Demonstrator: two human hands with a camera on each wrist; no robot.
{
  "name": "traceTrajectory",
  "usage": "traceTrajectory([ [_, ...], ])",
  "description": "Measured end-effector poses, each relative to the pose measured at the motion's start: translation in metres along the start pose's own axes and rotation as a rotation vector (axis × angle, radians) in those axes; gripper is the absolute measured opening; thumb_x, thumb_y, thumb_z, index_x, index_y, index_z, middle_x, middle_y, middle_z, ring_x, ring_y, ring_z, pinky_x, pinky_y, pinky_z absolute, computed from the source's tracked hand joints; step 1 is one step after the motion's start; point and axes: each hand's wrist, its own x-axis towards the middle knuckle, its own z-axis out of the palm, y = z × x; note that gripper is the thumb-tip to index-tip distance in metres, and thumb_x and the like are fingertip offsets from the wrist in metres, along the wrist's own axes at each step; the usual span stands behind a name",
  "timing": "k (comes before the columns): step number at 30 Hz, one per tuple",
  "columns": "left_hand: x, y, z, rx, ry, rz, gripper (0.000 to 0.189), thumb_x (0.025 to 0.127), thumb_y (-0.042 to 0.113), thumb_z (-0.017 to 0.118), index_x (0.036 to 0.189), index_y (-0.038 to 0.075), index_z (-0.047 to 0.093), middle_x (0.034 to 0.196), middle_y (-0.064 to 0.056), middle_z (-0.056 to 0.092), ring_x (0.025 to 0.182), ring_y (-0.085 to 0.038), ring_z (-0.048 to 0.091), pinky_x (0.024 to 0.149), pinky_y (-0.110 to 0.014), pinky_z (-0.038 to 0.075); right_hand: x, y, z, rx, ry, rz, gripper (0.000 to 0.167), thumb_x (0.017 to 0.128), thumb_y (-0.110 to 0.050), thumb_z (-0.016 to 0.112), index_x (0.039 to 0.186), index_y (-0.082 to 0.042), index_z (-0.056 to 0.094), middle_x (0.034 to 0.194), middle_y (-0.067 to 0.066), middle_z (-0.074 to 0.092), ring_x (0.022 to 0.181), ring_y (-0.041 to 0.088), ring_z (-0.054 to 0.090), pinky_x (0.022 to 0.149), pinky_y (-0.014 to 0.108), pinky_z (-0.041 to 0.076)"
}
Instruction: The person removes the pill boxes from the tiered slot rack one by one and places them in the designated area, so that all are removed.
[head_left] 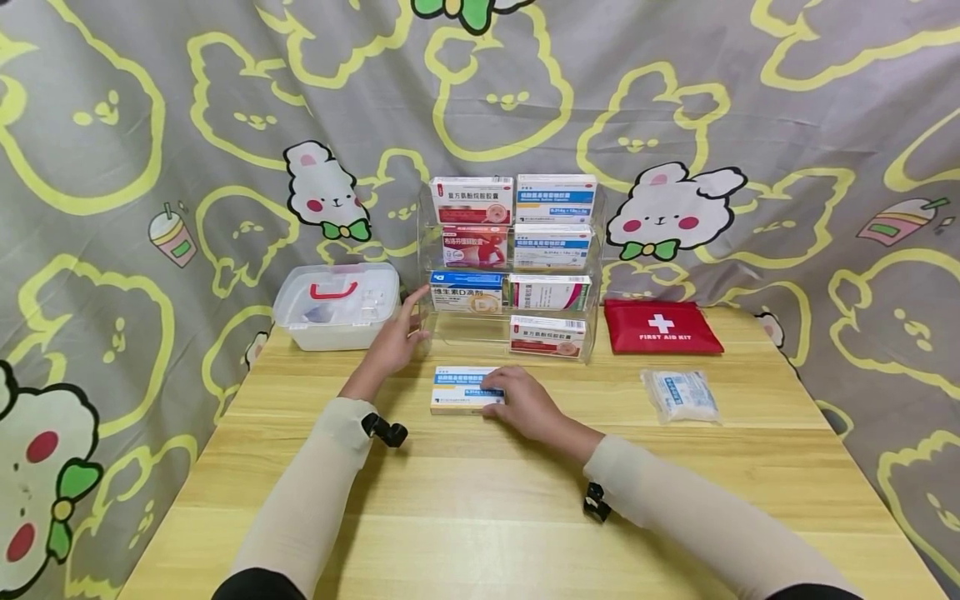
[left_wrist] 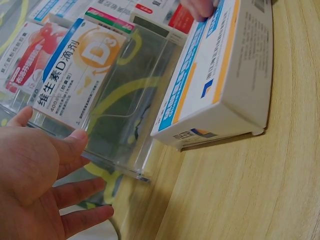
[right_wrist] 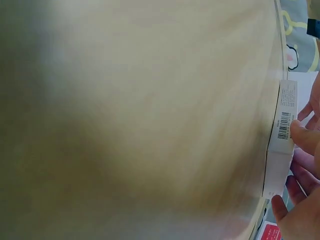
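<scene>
White-and-blue box [head_left: 459, 388]: right end part-hidden by right hand [head_left: 527, 406]. Right wrist view: desk [right_wrist: 140, 100] blurred, hand cut at edge.

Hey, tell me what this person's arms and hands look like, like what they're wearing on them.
The left hand and right hand wear no gloves. A plain cream left sleeve and matching right sleeve cover the forearms, with black fabric showing at their elbow ends. A small black device sits at each wrist.

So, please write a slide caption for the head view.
Right hand grips a medicine box; left hand at the clear rack.
</scene>
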Motion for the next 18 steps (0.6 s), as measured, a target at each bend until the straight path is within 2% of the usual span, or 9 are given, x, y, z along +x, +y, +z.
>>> traceTrajectory([
  [10,-0.001,0.001,-0.001,-0.01,0.001,0.027,0.088,0.103,0.003,0.061,0.163,0.042,0.011,0.154,-0.026,0.048,0.135,-0.042,0.055,0.108,-0.058,0.045,0.019,0.003,0.002,-0.024,-0.011,0.019,0.039,0.088,-0.024,0.085,0.123,-0.01,0.075,0.127,0.002,0.069,0.123,0.024,0.059,0.108,0.041,0.047],
  [18,0.0,0.002,-0.001,-0.01,-0.009,0.008,0.088,0.103,0.004,0.06,0.162,0.046,0.009,0.155,-0.023,0.048,0.136,-0.04,0.054,0.109,-0.057,0.045,0.031,0.004,0.002,-0.024,-0.01,0.02,0.037,0.088,-0.023,0.084,0.122,-0.009,0.075,0.126,0.004,0.069,0.123,0.026,0.061,0.109,0.041,0.046],
])
